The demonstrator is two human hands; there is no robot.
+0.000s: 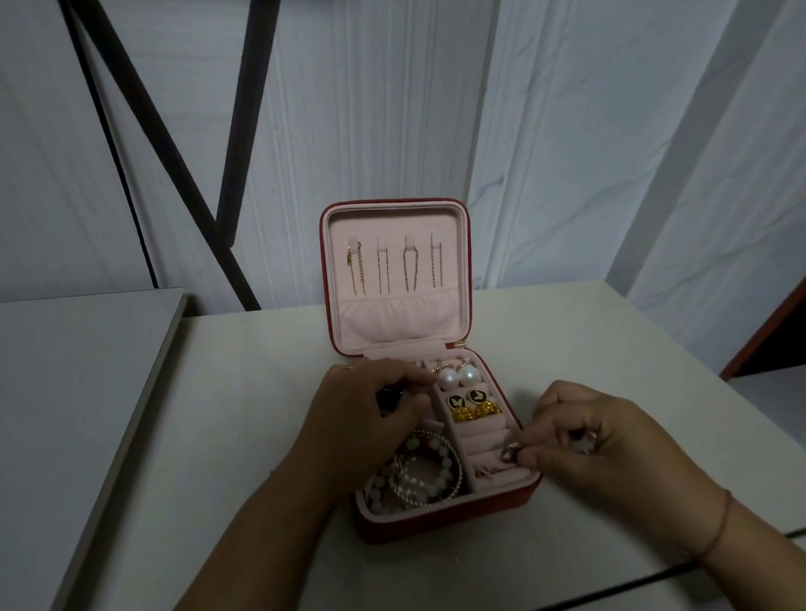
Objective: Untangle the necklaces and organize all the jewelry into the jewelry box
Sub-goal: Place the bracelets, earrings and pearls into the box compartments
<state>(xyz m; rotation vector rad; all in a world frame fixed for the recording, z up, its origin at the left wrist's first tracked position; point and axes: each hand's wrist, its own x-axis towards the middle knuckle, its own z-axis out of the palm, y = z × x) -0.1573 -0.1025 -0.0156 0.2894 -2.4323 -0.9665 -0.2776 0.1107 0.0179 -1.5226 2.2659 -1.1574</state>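
Box [447,518] sat open on table [213,452]. Right hand [601,440] pinched small metal piece [510,449] over front ring slots: tiny, light, slippery, likely best held by edges. Left hand [359,409] curled over box, grasp unclear.

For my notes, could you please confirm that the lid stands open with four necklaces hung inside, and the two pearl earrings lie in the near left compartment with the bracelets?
Not quite. The head view shows the pearl earrings at the far end of the right-hand rolls, apart from the bracelets in the near left compartment. The lid does stand open with four necklaces hung inside.
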